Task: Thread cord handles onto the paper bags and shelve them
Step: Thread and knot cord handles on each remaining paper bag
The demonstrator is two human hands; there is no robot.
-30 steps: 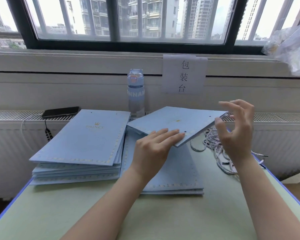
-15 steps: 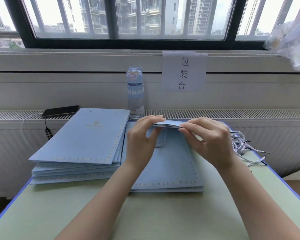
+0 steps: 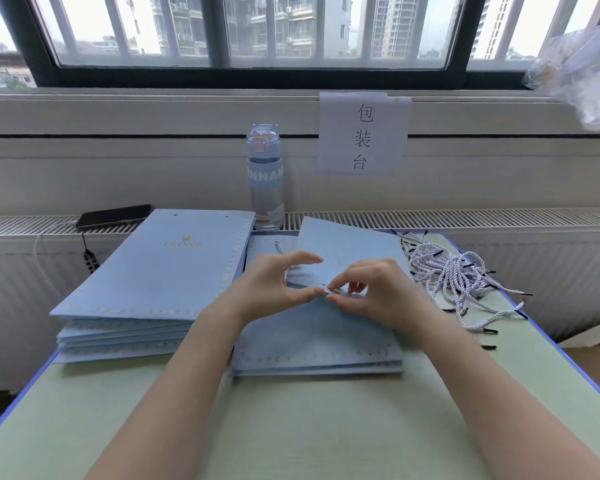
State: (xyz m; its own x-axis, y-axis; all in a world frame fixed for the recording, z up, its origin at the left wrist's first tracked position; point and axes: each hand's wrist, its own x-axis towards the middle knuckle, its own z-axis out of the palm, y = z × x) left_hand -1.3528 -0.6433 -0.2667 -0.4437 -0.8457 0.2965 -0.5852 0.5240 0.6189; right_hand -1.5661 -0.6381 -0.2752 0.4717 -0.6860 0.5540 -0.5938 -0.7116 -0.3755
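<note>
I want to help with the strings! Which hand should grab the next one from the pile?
Right, most likely. The cord pile lies at the right, just beyond the right hand. The left hand would have to cross over the blue paper bag that both hands pinch.

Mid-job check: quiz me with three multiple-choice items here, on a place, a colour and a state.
1. Relative to the paper bags, the cord pile lies: A) left B) right C) on top
2. The paper bags are: A) light blue B) red C) black
3. The top bag is: A) flat, untouched B) held at its raised edge C) standing open

B: the cords lie near the table's right edge.
A: every bag is light blue.
B: the left hand and right hand pinch it.
</note>
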